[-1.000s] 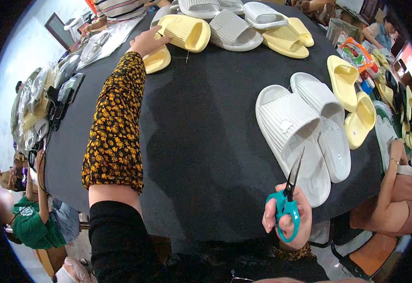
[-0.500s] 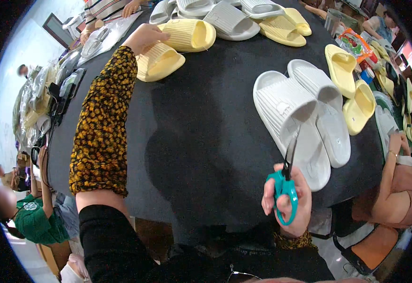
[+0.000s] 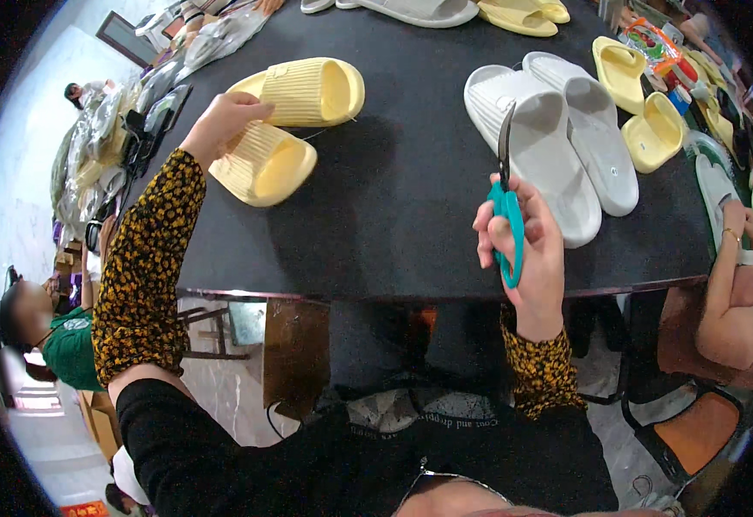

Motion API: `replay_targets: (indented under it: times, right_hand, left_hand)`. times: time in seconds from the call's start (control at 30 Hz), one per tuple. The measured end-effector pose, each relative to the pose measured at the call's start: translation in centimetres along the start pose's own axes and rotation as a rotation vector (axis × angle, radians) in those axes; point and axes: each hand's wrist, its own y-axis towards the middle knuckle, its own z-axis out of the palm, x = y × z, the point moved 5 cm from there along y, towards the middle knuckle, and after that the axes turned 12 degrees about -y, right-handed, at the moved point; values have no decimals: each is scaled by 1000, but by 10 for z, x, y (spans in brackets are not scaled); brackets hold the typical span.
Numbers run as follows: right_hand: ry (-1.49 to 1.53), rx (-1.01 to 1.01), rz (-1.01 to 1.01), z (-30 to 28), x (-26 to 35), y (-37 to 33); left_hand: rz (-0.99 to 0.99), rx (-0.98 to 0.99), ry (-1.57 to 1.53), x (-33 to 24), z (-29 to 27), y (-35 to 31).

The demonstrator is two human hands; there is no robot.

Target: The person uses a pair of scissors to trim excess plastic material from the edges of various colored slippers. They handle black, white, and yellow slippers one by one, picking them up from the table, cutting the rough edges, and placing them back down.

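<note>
My left hand (image 3: 228,126) grips a pair of pale yellow ridged slippers (image 3: 312,93) between thumb and fingers at their inner sides. They lie side by side on the dark table, open ends toward the right. A thin thread shows beside them. In my right hand (image 3: 538,250) are scissors (image 3: 514,215) with teal handles, my fingers through and around the loops. Their dark blades point away from me, over the edge of the nearer of two light grey slippers (image 3: 557,159). That grey pair rests on the table just beyond and right of my right hand.
More grey slippers (image 3: 424,9) and yellow slippers (image 3: 518,15) lie at the far edge. Two loose yellow slippers (image 3: 655,133) sit right of the grey pair. Clear plastic bags (image 3: 105,142) are heaped at left. People sit on both sides; an orange-seated chair (image 3: 695,435) stands at lower right.
My left hand has drawn the yellow pair nearer to me, away from the slippers at the far edge. The view has shifted downward. My right hand still holds the scissors.
</note>
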Motion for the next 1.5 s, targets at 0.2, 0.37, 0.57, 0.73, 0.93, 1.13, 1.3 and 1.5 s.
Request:
replay_targets:
  times: [0.2, 0.37, 0.57, 0.73, 0.93, 1.13, 1.3, 1.5]
  right_hand:
    - [-23, -36, -41, -2, -2, 0]
    - [-57, -62, -45, -1, -2, 2]
    - [-135, -60, -47, 0, -1, 1]
    - [-177, -31, -56, 1, 0, 1]
    - [-173, -6, -66, 2, -2, 4]
    - [-212, 13, -81, 5, -1, 3]
    - [-147, 66, -152, 2, -10, 5]
    - [-214, 118, -166, 6, -16, -41]
  left_hand:
    - [-99, 356, -635, -16, 62, -90]
    - [131, 384, -633, -21, 69, -116]
    - [505, 92, 100, 23, 52, -85]
    - [724, -5, 435, 15, 77, -92]
    - [790, -65, 237, 11, 92, -74]
    - [821, -160, 18, 6, 104, -127]
    - [837, -353, 24, 19, 105, -183]
    - [904, -591, 33, 44, 115, -231]
